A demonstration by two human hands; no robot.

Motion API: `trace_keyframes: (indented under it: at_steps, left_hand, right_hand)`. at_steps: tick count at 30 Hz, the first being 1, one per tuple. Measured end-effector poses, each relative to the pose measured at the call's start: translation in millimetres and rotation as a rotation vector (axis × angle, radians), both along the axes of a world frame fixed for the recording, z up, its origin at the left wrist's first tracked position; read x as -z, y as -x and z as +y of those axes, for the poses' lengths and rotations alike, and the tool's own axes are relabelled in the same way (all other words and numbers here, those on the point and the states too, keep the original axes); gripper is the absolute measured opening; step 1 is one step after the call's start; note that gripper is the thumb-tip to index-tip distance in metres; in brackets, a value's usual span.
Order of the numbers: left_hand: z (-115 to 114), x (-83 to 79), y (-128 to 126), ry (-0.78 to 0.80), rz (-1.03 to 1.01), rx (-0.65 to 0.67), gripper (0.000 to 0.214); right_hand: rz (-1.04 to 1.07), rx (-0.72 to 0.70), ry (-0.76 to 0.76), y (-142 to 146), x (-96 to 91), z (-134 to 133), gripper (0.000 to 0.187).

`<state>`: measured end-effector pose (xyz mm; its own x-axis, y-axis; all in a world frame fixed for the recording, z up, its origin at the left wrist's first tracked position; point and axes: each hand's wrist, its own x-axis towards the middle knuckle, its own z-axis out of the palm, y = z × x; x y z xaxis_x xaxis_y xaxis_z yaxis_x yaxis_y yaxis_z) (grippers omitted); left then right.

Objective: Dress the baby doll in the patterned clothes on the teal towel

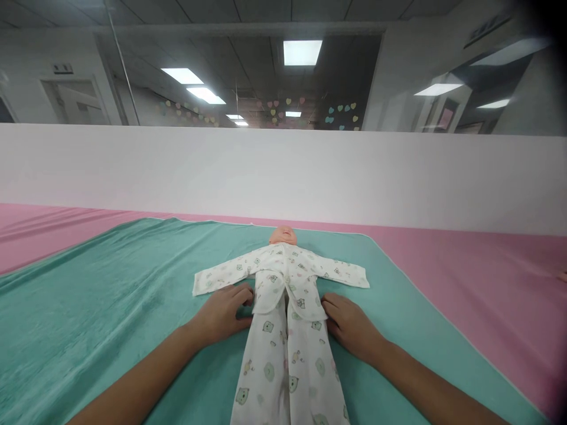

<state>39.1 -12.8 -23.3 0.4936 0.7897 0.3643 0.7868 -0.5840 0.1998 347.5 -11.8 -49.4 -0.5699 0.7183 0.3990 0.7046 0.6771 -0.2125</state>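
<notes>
A baby doll (283,235) lies on its back, its head at the far end and its face partly visible. It wears a white long-sleeved shirt (283,277) printed with small animals, the sleeves spread to both sides and the lower front parted. Matching white trousers (268,372) stretch toward me, their lower ends out of frame. Beside the shirt's left hem, my left hand (225,313) has bent fingers, with a gap between thumb and forefinger. My right hand (349,321) is closed at the shirt's right hem, fingertips against the cloth edge; its thumb is mostly hidden.
Under the doll lies a teal blanket (133,301), wrinkled at the left, over a pink cover (487,283). A low white wall (283,171) runs along the back, with windows above it. Part of another person's hand (562,276) shows at the right edge.
</notes>
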Motion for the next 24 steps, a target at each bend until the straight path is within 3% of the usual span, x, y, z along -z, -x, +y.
trace_keyframes:
  at_steps: [5, 18, 24]
  left_hand:
    - [1.6, 8.8, 0.4, -0.103, 0.108, 0.039, 0.021]
    - [-1.3, 16.8, -5.6, -0.257, 0.021, 0.056, 0.017]
    - [-0.5, 18.5, -5.1, -0.297, 0.020, 0.049, 0.016]
  right_hand:
    - [0.150, -0.055, 0.046, -3.3, -1.3, -3.9, 0.016]
    - [0.504, -0.146, 0.162, 4.7, -3.3, -17.6, 0.024]
    - [0.318, -0.259, 0.289, 7.0, -9.2, -19.6, 0.019]
